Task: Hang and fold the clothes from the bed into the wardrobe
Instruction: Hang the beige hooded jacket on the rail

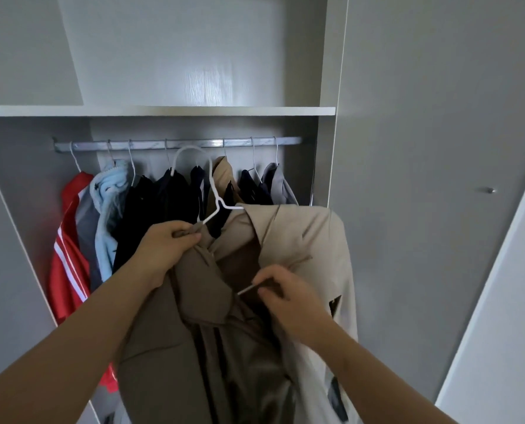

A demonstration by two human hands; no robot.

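A beige trench coat [304, 240] hangs in front of the open wardrobe, partly on a white wire hanger [212, 185] whose hook points up just below the metal rail [178, 144]. My left hand [166, 243] grips the coat's left shoulder together with the hanger's left arm. My right hand [285, 289] pinches the thin lower bar of the hanger inside the coat's open collar. The coat's right shoulder sits over the hanger's right end. The coat's lower part is out of view.
Several garments hang on the rail: a red jacket with white stripes [70, 249], a light blue fleece [108, 209], dark clothes [163, 203], a tan coat [224, 175]. A white shelf [157, 111] runs above. An open wardrobe door [438, 179] stands at right.
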